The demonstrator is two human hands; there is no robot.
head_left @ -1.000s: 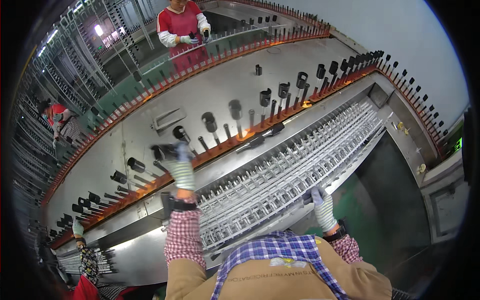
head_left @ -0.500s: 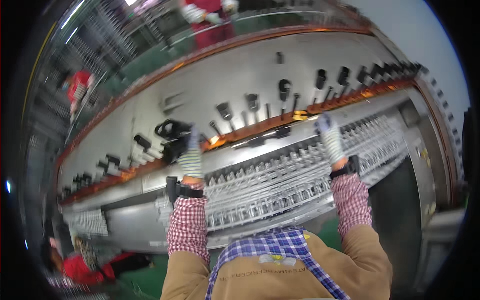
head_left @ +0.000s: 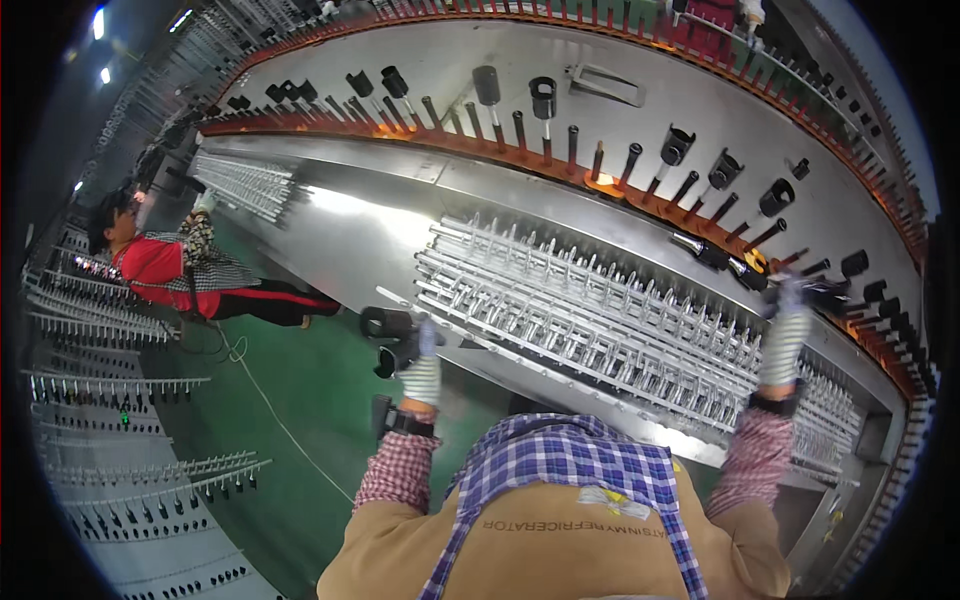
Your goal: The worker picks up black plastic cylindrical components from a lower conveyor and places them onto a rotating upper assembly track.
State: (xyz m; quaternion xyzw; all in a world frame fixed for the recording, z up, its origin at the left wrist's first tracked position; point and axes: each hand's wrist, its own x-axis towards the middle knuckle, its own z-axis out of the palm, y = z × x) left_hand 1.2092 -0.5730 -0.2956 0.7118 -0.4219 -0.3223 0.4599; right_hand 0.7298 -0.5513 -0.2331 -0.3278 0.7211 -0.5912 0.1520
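My left hand (head_left: 421, 372), in a striped knit glove, is low beside the near edge of the steel pin rack (head_left: 600, 310) and grips a couple of black cup-shaped caps (head_left: 385, 328). My right hand (head_left: 785, 335), gloved the same way, reaches up to the right part of the orange peg rail (head_left: 520, 160). Its fingertips are bunched on a black cap (head_left: 822, 296) among the pegs there. More black caps (head_left: 541, 96) sit on pegs along the rail. My checked sleeves and tan apron fill the lower middle.
A person in red (head_left: 160, 268) works at the rack's far left end, and another person in red (head_left: 708, 14) stands beyond the machine at the top. Peg-covered racks (head_left: 120, 470) line the left side above a green floor (head_left: 300, 400).
The view has swung round. My left hand dropped from the peg rail to below the pin rack with black caps in it. My right hand moved to the rail's right end.
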